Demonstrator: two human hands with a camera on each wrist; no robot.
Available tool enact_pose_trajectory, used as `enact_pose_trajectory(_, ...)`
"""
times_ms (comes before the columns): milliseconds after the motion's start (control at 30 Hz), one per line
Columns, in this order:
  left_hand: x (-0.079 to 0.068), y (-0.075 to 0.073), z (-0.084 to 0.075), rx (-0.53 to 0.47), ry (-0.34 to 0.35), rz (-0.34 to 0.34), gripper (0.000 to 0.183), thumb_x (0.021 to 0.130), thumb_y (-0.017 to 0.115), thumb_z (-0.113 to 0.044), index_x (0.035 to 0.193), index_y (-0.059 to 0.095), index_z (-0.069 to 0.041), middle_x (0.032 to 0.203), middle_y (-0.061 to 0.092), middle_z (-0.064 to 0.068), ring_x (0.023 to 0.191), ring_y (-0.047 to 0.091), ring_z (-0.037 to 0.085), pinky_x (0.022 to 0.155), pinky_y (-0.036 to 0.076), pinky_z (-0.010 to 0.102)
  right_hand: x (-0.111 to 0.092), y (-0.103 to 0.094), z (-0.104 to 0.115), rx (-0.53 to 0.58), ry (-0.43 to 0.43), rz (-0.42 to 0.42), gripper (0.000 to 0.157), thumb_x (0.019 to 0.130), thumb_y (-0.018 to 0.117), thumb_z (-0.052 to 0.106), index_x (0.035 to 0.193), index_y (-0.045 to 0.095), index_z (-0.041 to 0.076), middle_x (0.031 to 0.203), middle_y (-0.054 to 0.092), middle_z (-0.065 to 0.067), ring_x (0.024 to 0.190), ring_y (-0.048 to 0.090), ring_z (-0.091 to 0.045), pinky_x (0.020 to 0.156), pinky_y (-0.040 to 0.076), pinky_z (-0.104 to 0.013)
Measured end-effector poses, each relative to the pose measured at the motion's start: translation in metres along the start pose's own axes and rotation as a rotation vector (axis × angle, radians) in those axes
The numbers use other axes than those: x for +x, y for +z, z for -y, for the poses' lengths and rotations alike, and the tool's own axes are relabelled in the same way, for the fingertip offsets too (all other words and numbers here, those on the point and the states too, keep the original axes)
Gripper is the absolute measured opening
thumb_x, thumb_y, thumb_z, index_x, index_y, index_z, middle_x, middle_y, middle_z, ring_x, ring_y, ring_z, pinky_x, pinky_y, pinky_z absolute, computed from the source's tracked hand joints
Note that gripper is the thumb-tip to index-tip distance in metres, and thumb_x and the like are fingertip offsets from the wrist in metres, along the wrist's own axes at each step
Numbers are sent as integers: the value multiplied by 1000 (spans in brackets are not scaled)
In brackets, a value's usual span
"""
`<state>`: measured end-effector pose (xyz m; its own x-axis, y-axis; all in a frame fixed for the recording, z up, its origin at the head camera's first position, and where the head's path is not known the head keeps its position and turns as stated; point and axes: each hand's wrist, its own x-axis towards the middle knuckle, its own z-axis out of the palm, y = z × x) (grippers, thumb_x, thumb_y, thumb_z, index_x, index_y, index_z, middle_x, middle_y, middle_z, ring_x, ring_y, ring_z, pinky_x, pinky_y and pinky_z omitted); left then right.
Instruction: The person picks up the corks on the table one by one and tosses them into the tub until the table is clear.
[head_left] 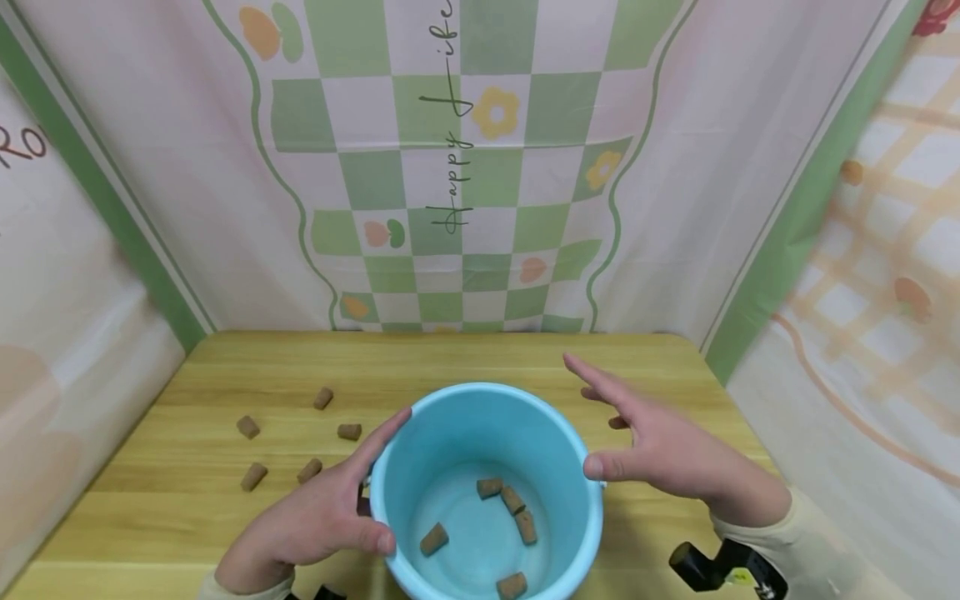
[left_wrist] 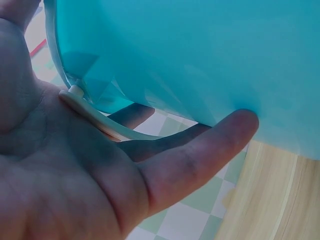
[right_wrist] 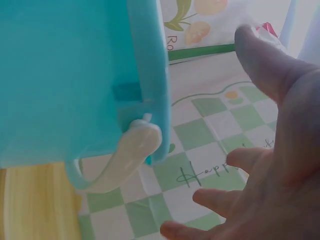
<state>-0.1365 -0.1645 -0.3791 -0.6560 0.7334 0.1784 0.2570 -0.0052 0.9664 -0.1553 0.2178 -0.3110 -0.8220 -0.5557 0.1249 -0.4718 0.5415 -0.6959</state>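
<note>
A light blue bucket [head_left: 483,425] stands mouth up on the wooden table, with several small brown corks [head_left: 527,527] on its bottom. My left hand [head_left: 322,512] holds the bucket's left side: thumb by the near rim, fingers spread round the wall. In the left wrist view the little finger [left_wrist: 215,150] presses the outer wall, and the pale handle [left_wrist: 100,117] hangs beside the palm. To the right, my right hand [head_left: 660,446] is spread and empty. The right wrist view shows it apart from the bucket wall [right_wrist: 60,90] and handle [right_wrist: 125,155].
Several more corks [head_left: 255,476] lie scattered on the table [head_left: 187,517] left of the bucket, one partly behind the left hand. A checkered curtain [head_left: 465,183] closes off the back, with printed cloths [head_left: 892,275] at both sides. A black device [head_left: 738,567] sits at the right wrist.
</note>
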Motion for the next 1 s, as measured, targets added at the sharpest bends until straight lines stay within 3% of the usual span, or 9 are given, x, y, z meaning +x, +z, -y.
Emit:
enact_pose_trajectory(133, 0, 0, 0, 4, -2, 0, 101, 83, 73, -22, 151, -2, -28, 147, 22, 16, 120, 43, 34, 86, 47, 43, -4, 2, -7, 90, -18, 60, 105, 77, 76, 31, 151, 2, 32, 154, 11, 4, 134, 24, -29, 91, 36, -56)
enact_pose_trajectory(333, 0, 0, 0, -6, -11, 2, 101, 83, 73, -22, 151, -2, -28, 147, 22, 16, 120, 43, 34, 87, 46, 43, -7, 7, -15, 286, -37, 136, 108, 79, 75, 36, 150, -6, 32, 155, -1, 3, 132, 21, -45, 90, 36, -61)
enact_pose_trajectory(433, 0, 0, 0, -7, -15, -3, 101, 83, 73, -22, 151, -1, -28, 147, 23, 16, 120, 43, 33, 86, 47, 42, -10, 12, -19, 415, -45, 187, 108, 80, 75, 35, 149, -8, 33, 155, -4, 1, 130, 19, -49, 89, 40, -56)
enact_pose_trajectory(633, 0, 1, -1, -16, -16, -3, 102, 82, 74, -20, 151, -1, -28, 147, 22, 16, 120, 44, 33, 86, 47, 42, -15, 28, -27, 518, -88, 258, 111, 80, 75, 32, 149, -11, 26, 155, -5, -5, 127, 28, -47, 87, 45, -39)
enact_pose_trajectory(767, 0, 1, -1, -5, -10, -6, 102, 82, 74, -21, 151, -1, -28, 147, 23, 16, 120, 44, 34, 85, 47, 42, -17, 35, -29, 569, -109, 280, 111, 80, 75, 29, 149, -12, 26, 154, -1, -13, 128, 27, -45, 91, 43, -38)
enact_pose_trajectory(1000, 1, 2, -1, 20, -12, -20, 104, 81, 76, -21, 151, -1, -28, 147, 23, 17, 119, 44, 37, 84, 48, 42, -18, 39, -28, 544, -118, 291, 112, 79, 76, 30, 149, -12, 26, 149, 17, -18, 123, 36, -44, 90, 44, -39)
